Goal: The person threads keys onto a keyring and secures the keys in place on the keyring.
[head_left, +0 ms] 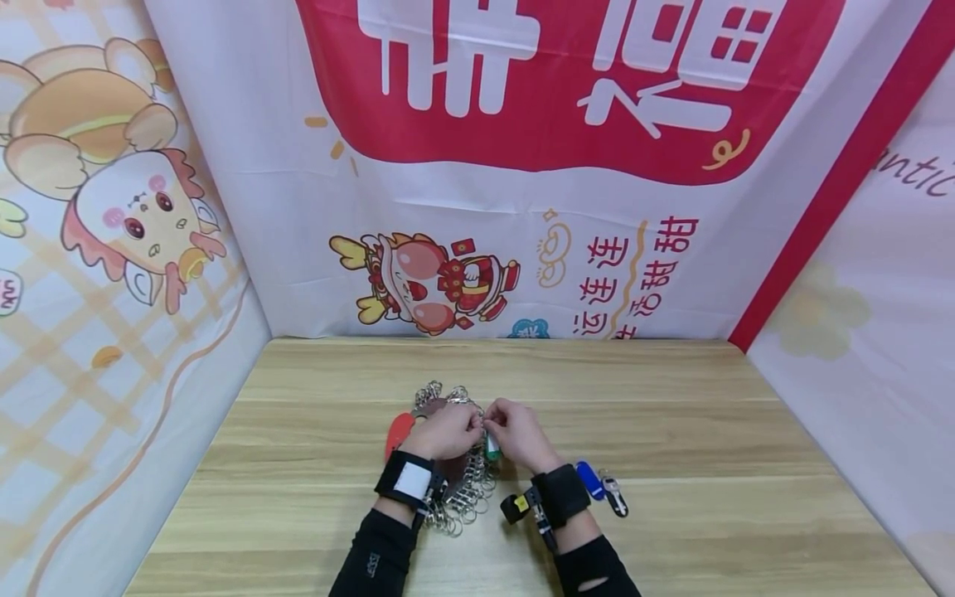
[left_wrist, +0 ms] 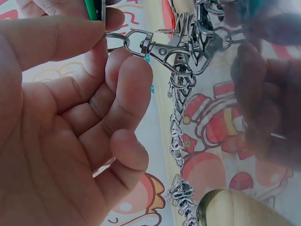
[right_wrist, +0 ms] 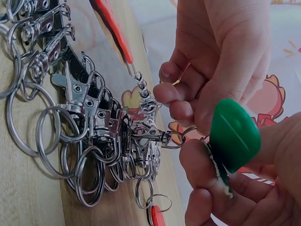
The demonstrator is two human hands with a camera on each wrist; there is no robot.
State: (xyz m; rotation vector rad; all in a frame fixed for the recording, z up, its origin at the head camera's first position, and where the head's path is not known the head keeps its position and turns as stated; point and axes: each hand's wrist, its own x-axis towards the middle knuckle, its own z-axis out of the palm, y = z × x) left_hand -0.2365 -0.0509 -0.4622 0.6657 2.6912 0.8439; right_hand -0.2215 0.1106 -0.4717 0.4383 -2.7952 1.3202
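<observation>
Green plastic is forming the tag (right_wrist: 235, 135) at the near right edge of the clasp bunch (head_left: 479, 479), which is lying on the wooden table (head_left: 671, 431) and serving as the reference for all positions.

Hand state. The left hand (head_left: 448, 431) is reaching over the upper part of the clasp bunch; its thumb and index finger are pinching a small ring (left_wrist: 118, 36), while its other fingers are curving loosely below. The ring is linking to a metal swivel clasp (left_wrist: 160, 51) on the clasp bunch. The right hand (head_left: 522, 433) is working just to the right of the bunch, pinching the green tag between thumb and fingers.

Step in hand. The hands appear to be joining the tag to the ring, or parting the two; the fingers are hiding the junction, so which one cannot be told.

Next move. The operation is probably calling for a steady left pinch while the right hand is turning the tag in line with the ring; slack in the clasp could be letting the ring twist.

Surrounding items. A red tag (head_left: 399, 433) is lying at the left edge of the clasp bunch. A blue tag (head_left: 589, 481) and a dark metal-ended item (head_left: 614, 496) are lying well to its right, beyond the right wrist strap (head_left: 561, 495).
</observation>
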